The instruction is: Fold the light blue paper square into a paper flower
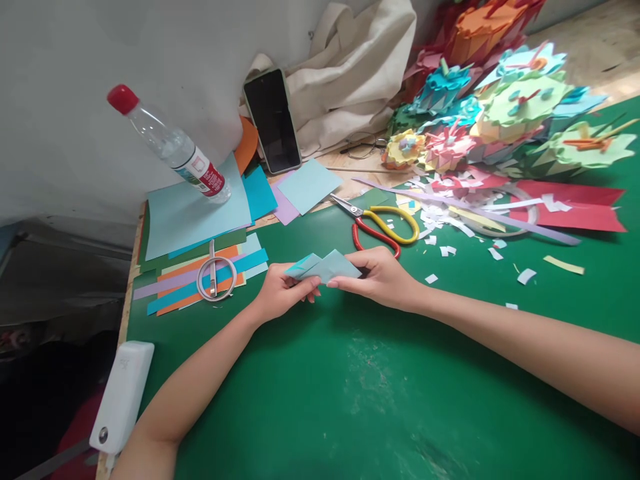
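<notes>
Between left grip [280, 291] and right grip [384, 277] sits folded paper [330, 266]

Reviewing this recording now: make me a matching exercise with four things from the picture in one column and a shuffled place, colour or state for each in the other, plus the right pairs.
Things:
1. Folded pale blue paper
2. Scissors
3. Plastic bottle
4. Smartphone

Places, colours, states:
A. Propped up, its front dark
B. Standing on a light blue paper sheet
C. Held between the left hand and the right hand
D. Partly yellow, partly red, with bare metal

Right pairs: 1-C, 2-D, 3-B, 4-A
</notes>
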Demonstrator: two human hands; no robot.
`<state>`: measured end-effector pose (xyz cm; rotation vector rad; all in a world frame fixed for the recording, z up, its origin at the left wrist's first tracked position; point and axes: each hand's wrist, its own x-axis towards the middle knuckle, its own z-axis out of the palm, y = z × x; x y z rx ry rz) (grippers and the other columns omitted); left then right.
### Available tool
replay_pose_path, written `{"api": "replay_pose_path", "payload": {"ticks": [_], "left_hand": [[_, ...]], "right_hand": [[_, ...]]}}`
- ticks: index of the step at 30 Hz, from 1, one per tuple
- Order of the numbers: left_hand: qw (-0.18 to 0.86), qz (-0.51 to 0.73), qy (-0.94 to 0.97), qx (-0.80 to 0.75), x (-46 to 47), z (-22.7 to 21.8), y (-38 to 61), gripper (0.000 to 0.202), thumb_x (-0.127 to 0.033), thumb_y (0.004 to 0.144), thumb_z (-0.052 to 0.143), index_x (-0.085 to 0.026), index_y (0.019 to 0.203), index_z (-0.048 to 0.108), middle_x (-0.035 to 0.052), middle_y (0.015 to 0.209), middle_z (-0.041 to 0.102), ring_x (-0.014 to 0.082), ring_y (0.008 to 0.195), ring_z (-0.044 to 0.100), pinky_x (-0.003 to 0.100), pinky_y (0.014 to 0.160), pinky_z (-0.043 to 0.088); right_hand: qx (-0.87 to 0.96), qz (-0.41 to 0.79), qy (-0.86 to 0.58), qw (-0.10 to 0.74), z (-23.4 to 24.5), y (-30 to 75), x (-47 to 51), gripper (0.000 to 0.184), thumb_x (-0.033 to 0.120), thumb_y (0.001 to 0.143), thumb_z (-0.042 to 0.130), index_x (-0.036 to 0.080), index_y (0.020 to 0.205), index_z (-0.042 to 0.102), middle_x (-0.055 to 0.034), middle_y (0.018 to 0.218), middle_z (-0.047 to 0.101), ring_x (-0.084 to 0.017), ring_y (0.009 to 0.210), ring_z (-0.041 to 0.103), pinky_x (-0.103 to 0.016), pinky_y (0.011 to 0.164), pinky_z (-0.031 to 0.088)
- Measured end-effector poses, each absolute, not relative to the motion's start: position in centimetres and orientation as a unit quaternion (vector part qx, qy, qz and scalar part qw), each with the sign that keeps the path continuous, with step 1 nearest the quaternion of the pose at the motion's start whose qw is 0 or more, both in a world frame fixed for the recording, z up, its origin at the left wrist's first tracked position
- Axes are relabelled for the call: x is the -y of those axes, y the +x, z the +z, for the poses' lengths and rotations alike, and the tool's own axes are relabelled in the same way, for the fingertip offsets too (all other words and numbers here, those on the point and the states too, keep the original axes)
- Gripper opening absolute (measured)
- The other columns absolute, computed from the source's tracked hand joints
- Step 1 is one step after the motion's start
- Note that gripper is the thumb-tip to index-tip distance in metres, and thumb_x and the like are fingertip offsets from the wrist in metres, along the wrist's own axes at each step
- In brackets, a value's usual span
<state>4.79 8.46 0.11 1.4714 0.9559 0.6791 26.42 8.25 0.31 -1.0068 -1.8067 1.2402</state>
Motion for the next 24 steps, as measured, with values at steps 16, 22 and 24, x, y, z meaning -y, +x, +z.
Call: {"api": "replay_pose_path", "payload": {"ticks": [16, 22, 24], "left_hand": [[0.597, 0.301, 0.618, -0.414, -8.62, 0.16, 4.99, 0.039, -0.05, 0.082, 0.067, -0.012, 0.071, 0.064, 0.0034, 0.062, 0.067, 0.011, 0.05, 0.061, 0.021, 0.048, 0.051], [0.6, 0.302, 0.617, -0.41, -8.68, 0.21, 4.95, 0.039, -0.05, 0.082, 0.068, -0.012, 0.072, 0.065, 0.0031, 0.061, 0.067, 0.0108, 0.05, 0.061, 0.022, 0.048, 0.051], [0.601, 0.304, 0.617, -0.406, -8.69, 0.24, 4.94, 0.039, -0.05, 0.081, 0.068, -0.012, 0.072, 0.066, 0.0032, 0.061, 0.067, 0.0109, 0.05, 0.061, 0.022, 0.048, 0.051]], "right_hand": [[0.732, 0.456, -0.337, 0.377, 0.41, 26.49, -8.31, 0.03, 0.038, 0.086, 0.065, 0.011, 0.076, 0.065, 0.0048, 0.056, 0.045, -0.004, 0.051, 0.031, -0.018, 0.045, 0.025], [0.75, 0.451, -0.322, 0.361, 0.42, 26.55, -8.34, 0.026, 0.036, 0.088, 0.061, 0.011, 0.083, 0.067, 0.0051, 0.058, 0.048, -0.004, 0.05, 0.032, -0.017, 0.045, 0.026], [0.754, 0.453, -0.319, 0.352, 0.43, 26.57, -8.34, 0.026, 0.036, 0.088, 0.061, 0.011, 0.086, 0.068, 0.005, 0.058, 0.049, -0.004, 0.05, 0.033, -0.017, 0.046, 0.027]]}}
